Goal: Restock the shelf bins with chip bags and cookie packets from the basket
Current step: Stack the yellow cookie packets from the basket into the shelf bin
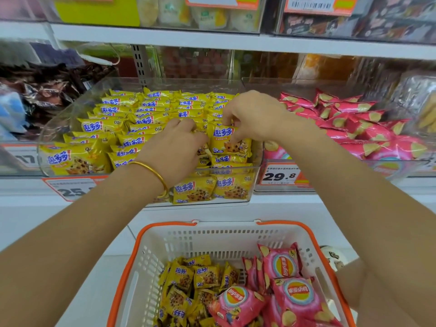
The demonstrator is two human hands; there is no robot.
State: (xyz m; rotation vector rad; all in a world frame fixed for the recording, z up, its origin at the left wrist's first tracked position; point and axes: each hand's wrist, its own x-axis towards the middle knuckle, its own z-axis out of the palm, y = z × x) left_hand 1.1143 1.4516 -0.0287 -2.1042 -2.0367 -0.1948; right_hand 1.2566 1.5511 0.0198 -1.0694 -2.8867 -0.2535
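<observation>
Both hands are in the clear cookie bin [54,128] on the shelf. The right grip [252,114] is clamped on a yellow cookie packet [226,142], pinching its top edge and standing it upright at the bin's front right. The left grip [172,149], gold bangle [153,173] on the wrist, curls down among the packed rows; I cannot tell if it holds one. Below, the basket [212,239] carries loose cookie packets [188,279] on the left and pink chip bags [290,291] on the right.
</observation>
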